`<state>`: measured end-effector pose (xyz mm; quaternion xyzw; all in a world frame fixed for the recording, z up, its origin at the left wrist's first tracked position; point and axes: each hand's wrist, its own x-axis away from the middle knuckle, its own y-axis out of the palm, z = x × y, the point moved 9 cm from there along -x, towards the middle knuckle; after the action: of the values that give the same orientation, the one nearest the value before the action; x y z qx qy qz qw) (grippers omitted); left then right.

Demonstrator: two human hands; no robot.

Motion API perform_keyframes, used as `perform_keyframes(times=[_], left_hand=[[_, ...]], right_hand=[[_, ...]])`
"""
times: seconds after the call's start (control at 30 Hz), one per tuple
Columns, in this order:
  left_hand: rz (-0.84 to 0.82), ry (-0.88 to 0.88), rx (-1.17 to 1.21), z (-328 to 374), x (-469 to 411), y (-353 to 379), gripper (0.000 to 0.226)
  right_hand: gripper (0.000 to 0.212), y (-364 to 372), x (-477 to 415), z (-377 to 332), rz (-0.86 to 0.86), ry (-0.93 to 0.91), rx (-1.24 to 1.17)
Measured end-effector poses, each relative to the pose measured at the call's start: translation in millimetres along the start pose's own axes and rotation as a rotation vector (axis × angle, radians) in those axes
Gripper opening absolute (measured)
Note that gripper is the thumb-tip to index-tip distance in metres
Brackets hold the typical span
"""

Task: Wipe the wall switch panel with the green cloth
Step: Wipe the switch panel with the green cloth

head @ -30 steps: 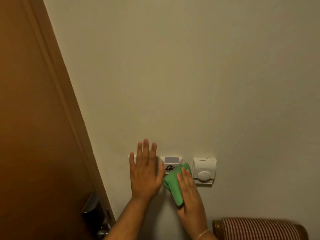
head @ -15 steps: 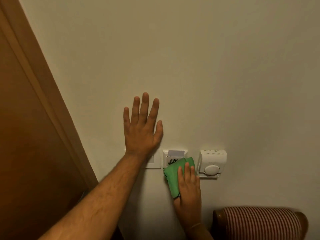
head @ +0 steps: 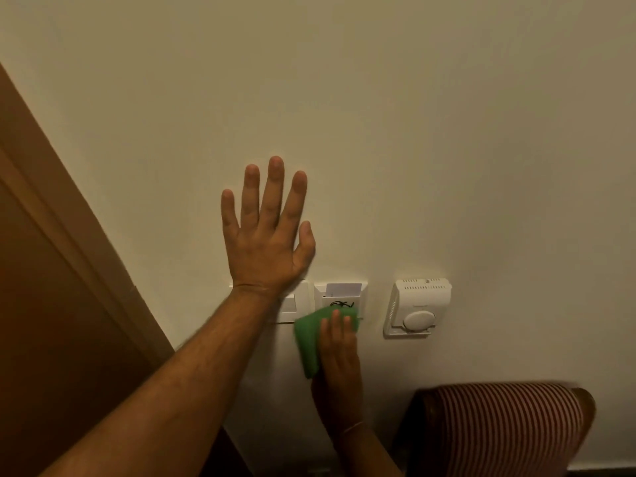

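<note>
A white wall switch panel [head: 298,301] sits low on the cream wall, its left part hidden by my left wrist. Right beside it is a white key-card holder [head: 340,294] with a card in its slot and black scribbles. My left hand [head: 266,232] lies flat on the wall above the switch, fingers spread, holding nothing. My right hand [head: 339,352] presses a folded green cloth [head: 308,339] against the wall, covering the lower edge of the card holder and the switch panel's lower right corner.
A white thermostat [head: 418,306] with a round dial is mounted to the right of the card holder. A brown wooden door and frame [head: 69,270] fill the left side. A red-and-white striped chair back [head: 506,428] stands at the bottom right.
My left hand rose from covering the switch panel to the bare wall above it. My right hand with the cloth stayed at the card holder's lower edge.
</note>
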<state>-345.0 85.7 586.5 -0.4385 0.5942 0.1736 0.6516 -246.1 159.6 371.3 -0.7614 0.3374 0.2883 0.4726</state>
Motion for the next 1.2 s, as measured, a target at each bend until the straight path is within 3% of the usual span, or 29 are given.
perform_keyframes(times=[0.1,0.2,0.3,0.43,0.53,0.7,0.87,1.07,1.2], left_hand=[[-0.007,-0.005,-0.001,2.9,-1.5,0.5,0.073],[-0.007,-0.018,0.009,6.8,-0.6,1.1,0.073],[-0.007,-0.018,-0.002,5.9,-0.7,0.1,0.068],[0.022,-0.007,-0.011,4.6,9.8,-0.3,0.072],[0.035,0.002,-0.009,7.1,4.1,0.0,0.076],[0.044,-0.010,-0.022,5.8,-2.2,-2.7,0.070],[0.029,-0.027,-0.010,4.5,1.7,-1.8,0.069],[0.052,-0.009,-0.029,4.5,2.1,-1.1,0.070],[0.053,-0.014,-0.034,4.0,2.5,-1.0,0.069]], right_hand=[[0.081,-0.4,3.0,-0.4,-0.006,-0.059,0.035],[0.075,-18.7,4.7,31.9,0.096,0.150,0.016],[0.085,-17.1,2.6,28.2,0.156,0.235,-0.017],[0.101,9.3,8.3,-3.5,0.070,0.127,0.029],[0.089,-0.3,1.7,10.1,0.059,0.069,0.119],[0.080,-10.0,-4.2,24.5,0.107,0.266,0.043],[0.084,13.7,-6.3,-13.9,0.023,0.030,0.074],[0.080,-15.1,-4.5,22.1,0.155,0.279,0.034],[0.088,16.2,-9.0,-22.4,0.062,0.071,0.024]])
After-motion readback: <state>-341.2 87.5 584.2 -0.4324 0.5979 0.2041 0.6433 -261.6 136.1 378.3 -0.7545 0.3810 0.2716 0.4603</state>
